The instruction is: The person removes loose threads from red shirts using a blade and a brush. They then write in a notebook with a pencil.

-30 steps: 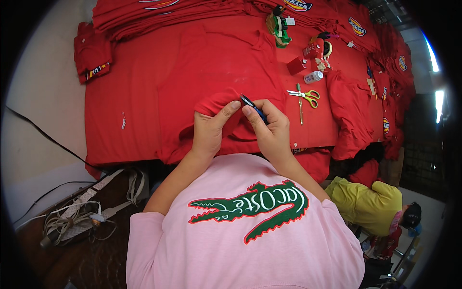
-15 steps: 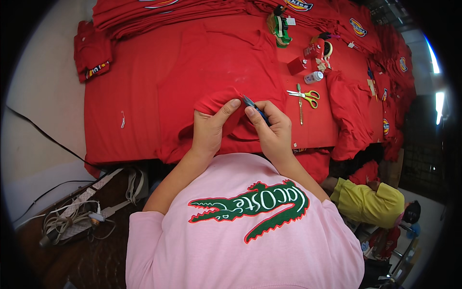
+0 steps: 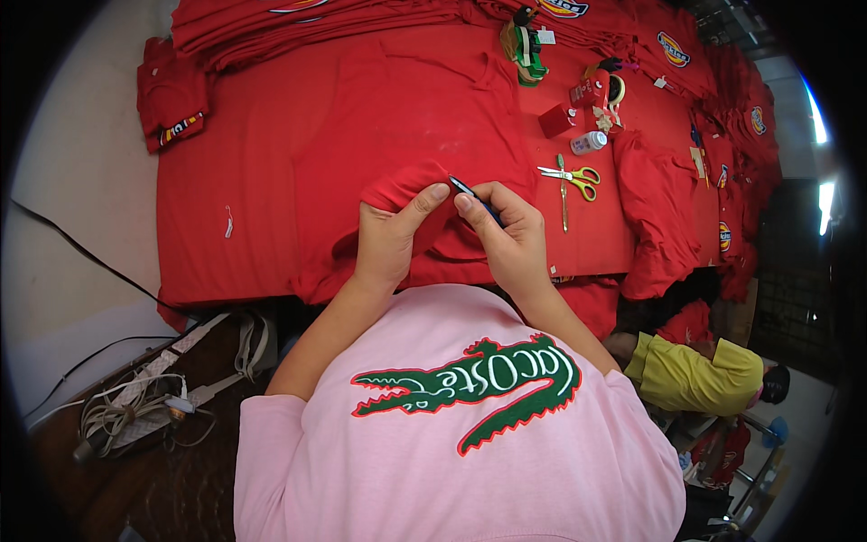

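A red shirt (image 3: 397, 108) lies spread over the red-covered table in front of me. My left hand (image 3: 393, 230) is closed on a fold of this shirt, its thumb on top and the cloth raised to a small peak. In my right hand (image 3: 515, 230), between thumb and fingers, is a pair of small blue thread snips (image 3: 464, 188). Their dark tips point up and left, close to the raised edge of the cloth. The rest of the snips is hidden by my fingers, so I cannot tell whether the blades touch the fabric.
Yellow-handled scissors (image 3: 573, 179), a thin seam ripper-like tool (image 3: 564, 194), a small white bottle (image 3: 589, 142) and red boxes (image 3: 558, 119) lie to the right. Folded red shirts (image 3: 361, 27) are stacked behind. Cables (image 3: 135, 415) lie lower left; a person in yellow (image 3: 695, 372) sits lower right.
Both hands have shifted very slightly left and up with the cloth still held. The snips appear turned and narrower at the tips. The person in yellow has moved a little.
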A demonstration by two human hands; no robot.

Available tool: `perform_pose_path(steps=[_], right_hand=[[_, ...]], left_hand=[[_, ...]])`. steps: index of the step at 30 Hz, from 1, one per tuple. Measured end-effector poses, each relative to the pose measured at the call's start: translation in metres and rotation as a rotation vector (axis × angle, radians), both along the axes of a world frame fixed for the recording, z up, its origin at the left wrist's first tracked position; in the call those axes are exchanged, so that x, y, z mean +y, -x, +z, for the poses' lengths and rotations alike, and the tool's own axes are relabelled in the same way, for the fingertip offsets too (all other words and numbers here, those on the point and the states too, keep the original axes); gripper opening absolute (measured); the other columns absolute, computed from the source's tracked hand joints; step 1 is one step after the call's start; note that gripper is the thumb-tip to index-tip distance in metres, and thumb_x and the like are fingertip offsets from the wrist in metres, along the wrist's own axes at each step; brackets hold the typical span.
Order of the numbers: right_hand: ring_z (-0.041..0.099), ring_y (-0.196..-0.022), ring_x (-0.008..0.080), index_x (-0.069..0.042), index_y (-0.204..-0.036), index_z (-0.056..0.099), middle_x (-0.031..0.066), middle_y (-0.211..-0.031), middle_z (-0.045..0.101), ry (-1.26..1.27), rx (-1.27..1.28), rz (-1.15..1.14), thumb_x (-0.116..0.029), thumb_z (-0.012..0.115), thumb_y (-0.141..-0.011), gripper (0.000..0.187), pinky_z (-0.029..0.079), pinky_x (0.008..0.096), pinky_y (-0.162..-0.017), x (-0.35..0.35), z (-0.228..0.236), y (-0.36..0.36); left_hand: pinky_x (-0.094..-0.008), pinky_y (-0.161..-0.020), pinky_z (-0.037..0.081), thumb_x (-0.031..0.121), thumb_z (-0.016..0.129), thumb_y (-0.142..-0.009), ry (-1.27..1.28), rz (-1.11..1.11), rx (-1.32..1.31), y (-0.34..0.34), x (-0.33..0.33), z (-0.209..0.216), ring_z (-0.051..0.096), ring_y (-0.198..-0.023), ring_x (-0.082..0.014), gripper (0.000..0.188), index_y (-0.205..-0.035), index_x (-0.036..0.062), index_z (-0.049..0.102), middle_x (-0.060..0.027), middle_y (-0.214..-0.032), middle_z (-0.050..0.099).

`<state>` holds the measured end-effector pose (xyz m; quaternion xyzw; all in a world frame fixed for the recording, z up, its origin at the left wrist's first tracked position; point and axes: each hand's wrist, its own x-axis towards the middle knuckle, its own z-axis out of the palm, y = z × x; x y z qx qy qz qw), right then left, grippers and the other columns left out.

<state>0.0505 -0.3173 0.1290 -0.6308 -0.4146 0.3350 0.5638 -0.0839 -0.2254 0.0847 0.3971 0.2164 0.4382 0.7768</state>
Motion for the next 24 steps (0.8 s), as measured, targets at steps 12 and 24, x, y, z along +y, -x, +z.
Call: perform_pose_path(steps=[12,24], right_hand=[[0.039,-0.067,0.0017,0.001,-0.095,0.069,-0.0080,-0.071,0.050,-0.055,0.002,-0.039,-0.019,0.070,-0.104,0.022,0.031,0.0231,-0.057,-0.002,-0.003,0.001],[0.039,-0.066,0.0018,0.001,-0.094,0.070,-0.0077,-0.071,0.050,-0.064,-0.037,-0.029,-0.017,0.071,-0.104,0.020,0.031,0.0233,-0.056,-0.003,0.001,0.003]], left_hand=[[-0.0273,-0.083,0.055,0.003,0.074,-0.097,-0.046,0.019,0.020,-0.002,-0.002,0.009,0.070,-0.091,-0.0101,0.009,-0.105,-0.0006,0.076,-0.0038,-0.099,0.077],[-0.0258,-0.080,0.055,0.002,0.074,-0.097,-0.076,0.042,0.014,-0.004,-0.005,0.008,0.069,-0.088,-0.0081,0.007,-0.103,-0.0010,0.076,-0.0023,-0.098,0.076]])
